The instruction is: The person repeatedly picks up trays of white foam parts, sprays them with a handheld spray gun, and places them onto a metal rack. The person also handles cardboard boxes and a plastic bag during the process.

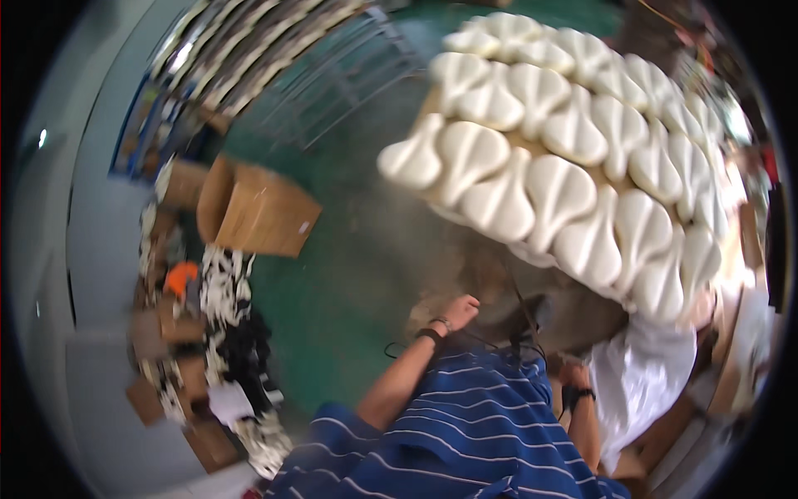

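My left hand (461, 311), a dark band and a watch on its wrist, is held out in front of my striped blue shirt. Its fingers look curled in, and nothing shows in them. My right hand (572, 374), with a black band on the wrist, is low by my right side; its fingers are blurred and partly hidden. Beside it hangs a white plastic bag or sheet (644, 374); I cannot tell whether they touch. Ahead to the right, rows of white saddle-shaped foam pads (561, 191) lie tightly packed on a raised brown surface.
An open cardboard box (266, 208) stands on the green floor (332, 283) at left. Beyond it are smaller boxes, an orange item (180, 279) and heaps of white and black pieces (237, 349). Metal frames (341, 75) and loaded racks (249, 41) are at the far left.
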Demonstrator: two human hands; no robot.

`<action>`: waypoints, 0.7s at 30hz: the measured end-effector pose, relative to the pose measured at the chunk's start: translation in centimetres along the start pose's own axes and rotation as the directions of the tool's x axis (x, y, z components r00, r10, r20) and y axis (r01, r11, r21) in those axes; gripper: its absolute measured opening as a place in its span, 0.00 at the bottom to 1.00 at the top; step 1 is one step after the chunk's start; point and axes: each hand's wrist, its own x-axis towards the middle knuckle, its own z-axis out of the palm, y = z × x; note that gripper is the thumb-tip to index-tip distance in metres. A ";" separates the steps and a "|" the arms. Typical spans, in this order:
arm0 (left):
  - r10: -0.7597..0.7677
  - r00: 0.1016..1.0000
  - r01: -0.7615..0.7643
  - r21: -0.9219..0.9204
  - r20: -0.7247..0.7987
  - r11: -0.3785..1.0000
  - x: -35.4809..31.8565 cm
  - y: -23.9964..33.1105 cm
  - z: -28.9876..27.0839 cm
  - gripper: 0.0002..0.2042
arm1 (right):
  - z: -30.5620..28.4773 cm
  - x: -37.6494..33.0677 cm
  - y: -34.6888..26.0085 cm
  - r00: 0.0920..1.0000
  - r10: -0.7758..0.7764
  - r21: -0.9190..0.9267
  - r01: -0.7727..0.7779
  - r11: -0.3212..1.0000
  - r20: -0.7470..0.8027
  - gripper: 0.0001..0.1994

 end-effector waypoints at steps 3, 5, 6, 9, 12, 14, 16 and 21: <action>-0.141 0.990 0.141 -0.016 0.008 0.990 -1.3 -5.2 3.1 0.11 | -2.9 -1.1 -0.7 0.917 0.288 0.616 -0.400 0.679 0.277 0.08; -0.251 0.930 0.253 0.027 0.268 0.967 -1.7 -9.4 3.3 0.09 | -4.7 -0.3 -1.0 0.901 0.326 0.594 -0.433 0.677 0.285 0.08; -0.337 0.903 0.370 -0.086 0.265 0.925 -1.1 -9.8 2.5 0.08 | -5.7 0.2 -1.0 0.940 0.273 0.386 -0.333 0.860 0.204 0.08; -0.438 0.874 0.484 -0.449 0.210 0.751 0.5 -10.4 -1.2 0.06 | -7.6 2.3 -2.2 0.984 0.135 0.331 -0.167 0.929 0.120 0.11; -0.392 0.916 0.318 -0.752 0.087 0.577 2.3 -11.2 -4.3 0.04 | -13.1 6.4 -10.8 0.659 0.580 0.732 -0.664 0.151 0.479 0.16; -0.368 0.930 0.249 -0.720 -0.009 0.648 3.7 -8.5 -6.3 0.05 | -13.8 7.3 -13.3 0.650 0.599 0.742 -0.657 0.133 0.468 0.19; -0.317 0.948 0.260 -0.671 0.040 0.695 4.8 -8.1 -7.3 0.12 | -13.6 8.0 -14.8 0.708 0.553 0.788 -0.599 0.141 0.440 0.18; -0.132 0.986 0.154 -0.847 0.101 0.509 7.6 -4.4 -8.2 0.13 | -16.9 8.9 -16.3 0.692 0.644 0.673 -0.649 0.356 0.327 0.17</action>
